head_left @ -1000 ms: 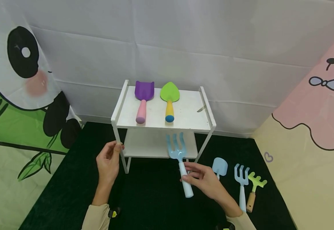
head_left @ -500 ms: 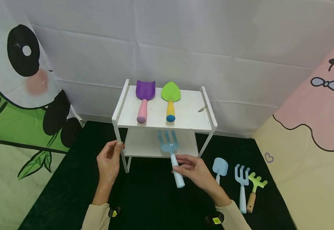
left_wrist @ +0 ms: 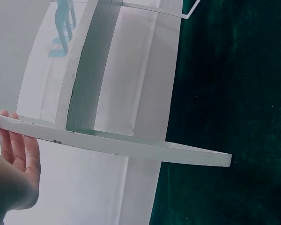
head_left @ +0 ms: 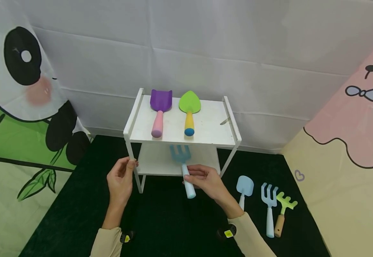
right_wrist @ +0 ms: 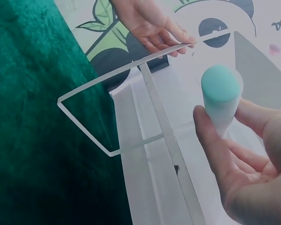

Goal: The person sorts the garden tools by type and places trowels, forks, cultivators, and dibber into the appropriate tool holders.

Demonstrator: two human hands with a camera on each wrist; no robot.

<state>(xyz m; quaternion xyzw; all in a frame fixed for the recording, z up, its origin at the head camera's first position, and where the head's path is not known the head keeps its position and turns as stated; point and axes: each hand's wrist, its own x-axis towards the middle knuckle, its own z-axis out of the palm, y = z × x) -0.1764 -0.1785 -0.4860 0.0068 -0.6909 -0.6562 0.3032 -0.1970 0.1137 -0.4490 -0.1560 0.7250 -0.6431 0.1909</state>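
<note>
My right hand (head_left: 207, 181) grips the pale handle of a light blue garden hand fork (head_left: 189, 185). Its tines reach over the lower shelf of a small white two-tier rack (head_left: 181, 139). In the right wrist view, the handle's mint-green butt end (right_wrist: 221, 84) faces the camera between thumb and fingers. My left hand (head_left: 121, 178) holds the rack's front left leg, fingers behind the white bar (left_wrist: 79, 144) in the left wrist view. On the top shelf lie a purple shovel (head_left: 161, 101) with a pink handle and a green trowel (head_left: 189, 101) with a yellow handle.
On the dark green cloth (head_left: 170, 228) at right lie a light blue spade (head_left: 245, 185), a second blue fork (head_left: 269, 200) and a green rake (head_left: 285, 203) with a wooden handle. A white backdrop (head_left: 186, 53) rises behind the rack, with printed cloth panels either side.
My right hand has carried the blue fork leftward and forward, its tines now further in over the lower shelf. The left hand has stayed at the rack's leg.
</note>
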